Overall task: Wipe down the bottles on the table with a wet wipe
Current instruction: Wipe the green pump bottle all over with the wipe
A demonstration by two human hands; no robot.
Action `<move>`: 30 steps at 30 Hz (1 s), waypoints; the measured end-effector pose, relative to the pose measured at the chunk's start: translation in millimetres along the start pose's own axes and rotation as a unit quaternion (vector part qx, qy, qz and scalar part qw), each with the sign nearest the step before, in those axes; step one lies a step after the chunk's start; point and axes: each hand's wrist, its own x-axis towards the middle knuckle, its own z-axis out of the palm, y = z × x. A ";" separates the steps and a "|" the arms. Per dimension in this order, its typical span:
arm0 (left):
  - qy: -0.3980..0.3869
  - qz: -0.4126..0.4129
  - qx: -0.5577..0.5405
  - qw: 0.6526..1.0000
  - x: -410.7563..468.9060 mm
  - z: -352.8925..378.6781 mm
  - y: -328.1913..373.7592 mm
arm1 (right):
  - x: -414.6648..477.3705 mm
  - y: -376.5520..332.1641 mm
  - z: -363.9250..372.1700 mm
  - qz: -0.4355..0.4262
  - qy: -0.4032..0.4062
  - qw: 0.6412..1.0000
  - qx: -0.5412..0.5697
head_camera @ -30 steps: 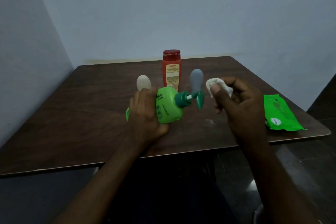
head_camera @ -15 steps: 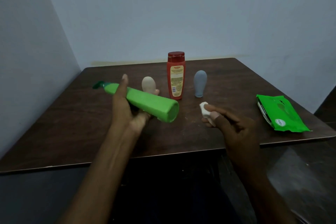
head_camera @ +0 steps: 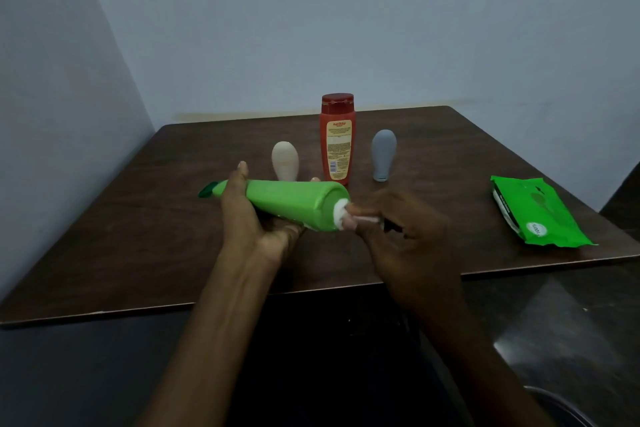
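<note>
green bottle (head_camera: 294, 203) — held sideways in left hand (head_camera: 249, 222) above table (head_camera: 138, 218) near its front edge; right hand (head_camera: 398, 229) pinches white wet wipe (head_camera: 341, 215) against its base — three bottles upright mid-table.

The left hand (head_camera: 249, 218) grips the green bottle (head_camera: 294, 201) sideways, in front of the red bottle (head_camera: 337, 139); the right hand (head_camera: 405, 236) presses a wet wipe (head_camera: 341, 213) against its base.

green bottle (head_camera: 292, 203): smooth plastic, slight sheen
wet wipe (head_camera: 341, 217): soft white cloth
table (head_camera: 138, 218): dark wood grain, matt
wipes pack (head_camera: 533, 210): glossy plastic film
</note>
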 end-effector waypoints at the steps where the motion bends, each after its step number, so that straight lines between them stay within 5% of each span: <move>1: 0.004 0.001 0.001 1.000 0.8 -0.2 -1.1 | -2.2 -3.6 1.5 0.002 -0.013 1.000 0.014; 7: 0.016 -0.003 0.018 1.000 -0.9 0.1 -9.9 | 9.0 -5.4 4.7 0.025 0.051 0.998 0.008; 13: 0.020 0.001 0.020 1.000 -1.3 -4.3 -9.1 | -11.5 -13.8 10.0 0.033 -0.007 0.999 0.025; 21: 0.018 0.003 0.008 1.000 -0.1 -9.2 -6.6 | -6.3 1.3 5.2 0.058 0.034 0.998 0.018; 25: 0.028 0.009 0.018 0.999 0.7 -9.1 -9.6 | -20.1 -13.8 12.3 0.022 0.001 0.999 0.031; 30: 0.019 0.002 0.017 1.000 0.2 -6.6 -15.3 | 6.8 -4.7 3.4 0.003 0.056 0.998 -0.002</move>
